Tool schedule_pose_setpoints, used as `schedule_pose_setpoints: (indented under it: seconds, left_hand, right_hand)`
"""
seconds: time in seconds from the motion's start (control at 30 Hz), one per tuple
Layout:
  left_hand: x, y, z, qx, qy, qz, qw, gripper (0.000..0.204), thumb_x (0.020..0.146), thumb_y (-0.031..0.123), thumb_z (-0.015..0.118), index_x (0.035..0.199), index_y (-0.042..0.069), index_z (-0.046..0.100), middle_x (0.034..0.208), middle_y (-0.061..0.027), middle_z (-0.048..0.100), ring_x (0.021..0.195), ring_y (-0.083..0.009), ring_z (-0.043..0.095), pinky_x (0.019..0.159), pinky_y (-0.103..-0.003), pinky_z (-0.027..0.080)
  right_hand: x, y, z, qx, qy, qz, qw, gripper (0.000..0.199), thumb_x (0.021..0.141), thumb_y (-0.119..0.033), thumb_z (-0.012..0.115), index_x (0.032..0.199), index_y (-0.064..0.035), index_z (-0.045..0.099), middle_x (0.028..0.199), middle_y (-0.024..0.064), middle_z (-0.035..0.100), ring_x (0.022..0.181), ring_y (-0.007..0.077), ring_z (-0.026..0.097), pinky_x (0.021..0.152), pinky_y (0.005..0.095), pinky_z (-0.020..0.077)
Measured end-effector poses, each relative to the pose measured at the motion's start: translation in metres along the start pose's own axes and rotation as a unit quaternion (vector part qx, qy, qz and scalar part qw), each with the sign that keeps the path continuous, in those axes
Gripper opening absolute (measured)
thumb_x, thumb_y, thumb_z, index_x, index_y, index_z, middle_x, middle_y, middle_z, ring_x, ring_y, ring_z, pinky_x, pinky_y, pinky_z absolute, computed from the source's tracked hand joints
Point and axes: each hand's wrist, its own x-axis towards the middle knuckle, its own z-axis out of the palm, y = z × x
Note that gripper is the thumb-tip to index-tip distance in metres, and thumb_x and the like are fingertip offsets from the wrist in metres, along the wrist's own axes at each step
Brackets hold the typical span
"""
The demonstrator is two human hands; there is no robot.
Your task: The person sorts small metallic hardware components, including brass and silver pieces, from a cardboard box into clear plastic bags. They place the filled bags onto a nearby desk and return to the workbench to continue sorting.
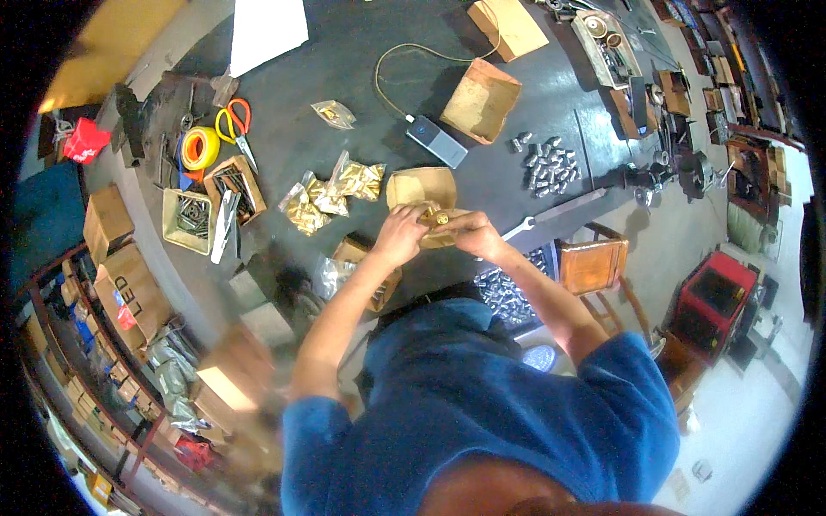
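Note:
Both my hands meet over a small open cardboard box [413, 182] at the near edge of the dark table. My left hand [403, 235] is closed, its fingertips on a small brass-coloured fitting [442, 219]. From the other side my right hand [476, 234] pinches the same fitting; fingers partly hide it. What lies in the box cannot be seen past my hands. Left of it lie clear plastic bags of brass-coloured parts [360, 181]. Another cardboard box [376, 297] with a clear bag [331, 277] sits beside my left forearm.
Beyond the box lie a power bank [436, 142] with a cable, and an empty carton [482, 101]. Silver metal parts [552, 165] and a long wrench [559, 211] are rightward. Scissors [237, 129], tape [200, 148] and a screw tray [188, 222] stand left. A stool [594, 265] is near.

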Motion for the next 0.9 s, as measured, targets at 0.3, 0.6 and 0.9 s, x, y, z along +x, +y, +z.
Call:
schedule_pose_setpoints:
  seconds: [0.3, 0.6, 0.9]
  left_hand:
    - [0.002, -0.001, 0.003, 0.014, 0.018, 0.016, 1.0, 0.015, 0.065, 0.003, 0.058, 0.077, 0.006, 0.065, 0.12, -0.0131, 0.053, 0.107, -0.0282, 0.05, 0.093, -0.039, 0.037]
    - [0.0, 0.0, 0.0, 0.006, 0.023, 0.018, 1.0, 0.015, 0.063, 0.001, 0.058, 0.076, 0.005, 0.064, 0.121, -0.014, 0.052, 0.107, -0.0292, 0.05, 0.093, -0.039, 0.037]
    - [-0.002, -0.005, 0.002, 0.012, 0.003, 0.009, 1.0, 0.016, 0.067, 0.005, 0.059, 0.082, 0.007, 0.065, 0.122, -0.0129, 0.051, 0.109, -0.0282, 0.049, 0.095, -0.039, 0.037]
  right_hand:
    - [0.013, 0.005, 0.0, -0.329, -0.08, 0.004, 0.941, 0.039, 0.06, -0.004, 0.06, 0.099, -0.002, 0.063, 0.116, 0.0175, 0.055, 0.098, 0.034, 0.058, 0.085, 0.0364, 0.0467]
    - [0.011, 0.005, 0.017, -0.553, -0.127, 0.019, 0.823, 0.042, 0.061, -0.018, 0.062, 0.099, 0.0007, 0.062, 0.13, 0.0197, 0.04, 0.112, 0.0288, 0.046, 0.093, 0.0366, 0.0408]
    - [0.006, 0.002, 0.024, -0.536, -0.112, 0.005, 0.837, 0.042, 0.061, -0.02, 0.062, 0.099, -0.0013, 0.062, 0.126, 0.0185, 0.041, 0.111, 0.0304, 0.045, 0.092, 0.0377, 0.0415]
